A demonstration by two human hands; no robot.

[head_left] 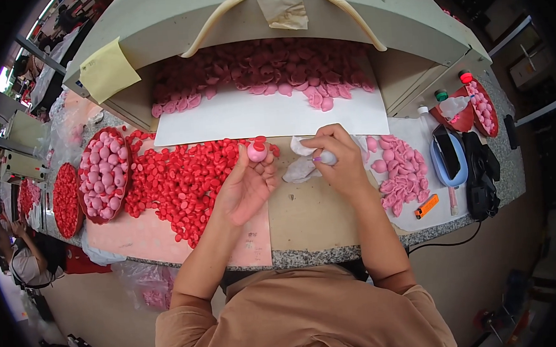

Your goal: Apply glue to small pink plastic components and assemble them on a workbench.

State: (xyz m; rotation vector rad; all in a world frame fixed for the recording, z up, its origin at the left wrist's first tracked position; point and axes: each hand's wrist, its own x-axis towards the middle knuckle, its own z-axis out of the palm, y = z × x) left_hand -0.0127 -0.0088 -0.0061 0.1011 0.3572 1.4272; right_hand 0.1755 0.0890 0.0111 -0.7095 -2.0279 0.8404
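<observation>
Between the thumb and fingers of my left hand (246, 189) is a small pink ball (257, 152) with a red cap on top. My right hand (346, 164) grips a small whitish squeeze bottle (327, 158), its thin purple tip turned left toward the ball but apart from it. A crumpled white cloth (299, 171) lies beside and partly under the right hand. Left of my left hand spreads a heap of glossy red caps (180, 179). Right of my right hand sit soft pink shell-like pieces (404, 172) on white paper.
A grey box-like housing (211, 15) stands ahead, with many pink pieces (271, 66) inside. At left are a basket of pink balls (104, 174) and a basket of red pieces (67, 199). An orange lighter (426, 206), blue container (451, 169) and black pouch (480, 177) lie right.
</observation>
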